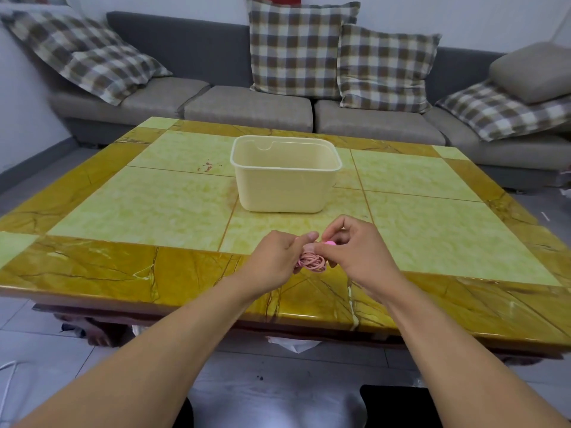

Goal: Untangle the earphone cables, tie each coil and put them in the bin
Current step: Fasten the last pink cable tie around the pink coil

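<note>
Pink earphone cable (312,261), wound into a small coil, sits low in the middle of the frame, held between both hands above the near amber edge of the table (129,270). The left hand (278,257) has its fingers curled round the coil from the left, thumb stretched across the top. The right hand (355,248) pinches a brighter pink piece (330,242) at the coil's upper end between thumb and fingertips; what that piece is cannot be made out.

Further up, at the centre of the frame, a cream plastic bin (284,186) stands upright on the pale green tiles, well apart from the hands, its opening facing up.

Across the top runs a grey sofa (247,106) carrying checked cushions (295,47).
</note>
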